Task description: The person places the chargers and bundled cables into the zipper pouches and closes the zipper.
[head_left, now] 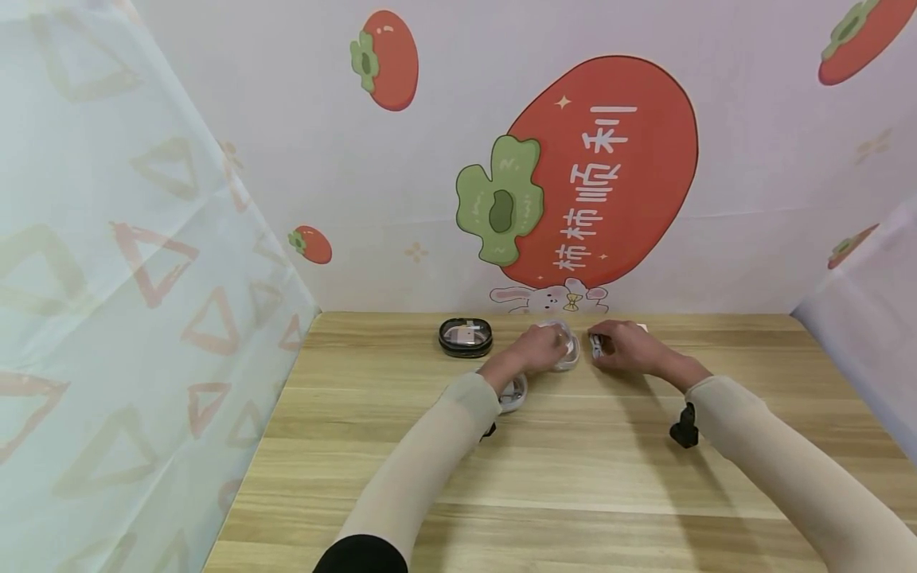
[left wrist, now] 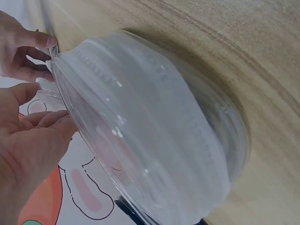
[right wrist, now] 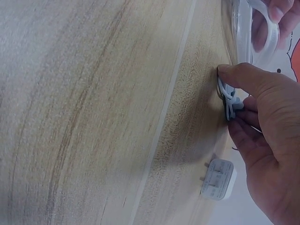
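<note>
My left hand point(head_left: 542, 348) grips the rim of a clear round pouch with a white edge point(head_left: 571, 356); in the right wrist view the thumb lies over that rim point(right wrist: 272, 40). Closer to me, partly behind my left forearm, sits a second white-edged clear pouch point(head_left: 513, 395), which fills much of the left wrist view point(left wrist: 140, 122). My right hand point(head_left: 630, 347) pinches a small bundled white cable point(right wrist: 228, 97) between thumb and fingertips, low over the table just right of the gripped pouch. A white plug charger point(right wrist: 219, 179) lies beside my right hand.
A black-edged clear pouch point(head_left: 466, 350) with something inside stands at the back, left of my left hand. The wooden table point(head_left: 573, 493) ends at a printed backdrop point(head_left: 401, 199). Cloth sheets hang at the left point(head_left: 129, 302) and right sides.
</note>
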Motion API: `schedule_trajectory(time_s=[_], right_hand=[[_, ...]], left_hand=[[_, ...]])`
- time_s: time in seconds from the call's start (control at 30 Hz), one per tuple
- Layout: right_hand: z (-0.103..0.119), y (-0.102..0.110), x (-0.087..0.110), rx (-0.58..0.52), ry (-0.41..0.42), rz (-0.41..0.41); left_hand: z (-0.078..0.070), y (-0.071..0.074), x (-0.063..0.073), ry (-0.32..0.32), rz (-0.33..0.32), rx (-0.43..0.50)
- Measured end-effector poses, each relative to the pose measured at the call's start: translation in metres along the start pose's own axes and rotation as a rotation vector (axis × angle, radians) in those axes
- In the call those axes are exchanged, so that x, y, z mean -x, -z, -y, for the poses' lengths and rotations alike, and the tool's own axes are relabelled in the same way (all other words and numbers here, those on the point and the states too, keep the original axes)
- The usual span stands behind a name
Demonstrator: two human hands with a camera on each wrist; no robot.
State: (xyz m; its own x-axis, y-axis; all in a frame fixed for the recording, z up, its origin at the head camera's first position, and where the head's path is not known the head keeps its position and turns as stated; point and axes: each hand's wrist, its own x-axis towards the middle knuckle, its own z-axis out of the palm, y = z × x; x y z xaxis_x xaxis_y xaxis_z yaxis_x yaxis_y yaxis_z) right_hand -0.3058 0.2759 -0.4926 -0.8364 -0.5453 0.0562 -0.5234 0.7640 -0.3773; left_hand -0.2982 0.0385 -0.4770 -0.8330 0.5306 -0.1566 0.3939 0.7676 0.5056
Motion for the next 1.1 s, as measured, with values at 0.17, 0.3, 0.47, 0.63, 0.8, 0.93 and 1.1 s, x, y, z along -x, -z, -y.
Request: schedule_trajectory(time_s=[0.17, 0.3, 0.47, 0.63, 0.8, 0.93, 1.1], right_hand=[[0.000, 0.000, 0.000, 0.001, -0.002, 0.005], [0.001, 0.001, 0.001, 0.002, 0.002, 0.004], [0.000, 0.001, 0.002, 0.004, 0.004, 0.003], [0.000, 0.001, 0.002, -0.002, 0.008, 0.000], [-0.001, 0.001, 0.000, 0.005, 0.013, 0.000], [-0.002, 0.000, 0.000, 0.009, 0.010, 0.004], [-0.005, -0.001, 0.001, 0.000, 0.015, -0.009]], left_hand=[[0.004, 0.001, 0.001, -0.006, 0.021, 0.039], [0.007, 0.003, 0.003, -0.021, 0.039, 0.097], [0.011, 0.004, 0.005, -0.050, 0.039, 0.135], [0.015, 0.004, 0.005, -0.082, 0.037, 0.180], [0.019, 0.005, 0.006, -0.107, 0.034, 0.218], [0.020, 0.006, 0.008, -0.105, 0.031, 0.244], [0.020, 0.008, 0.007, -0.099, 0.029, 0.265]])
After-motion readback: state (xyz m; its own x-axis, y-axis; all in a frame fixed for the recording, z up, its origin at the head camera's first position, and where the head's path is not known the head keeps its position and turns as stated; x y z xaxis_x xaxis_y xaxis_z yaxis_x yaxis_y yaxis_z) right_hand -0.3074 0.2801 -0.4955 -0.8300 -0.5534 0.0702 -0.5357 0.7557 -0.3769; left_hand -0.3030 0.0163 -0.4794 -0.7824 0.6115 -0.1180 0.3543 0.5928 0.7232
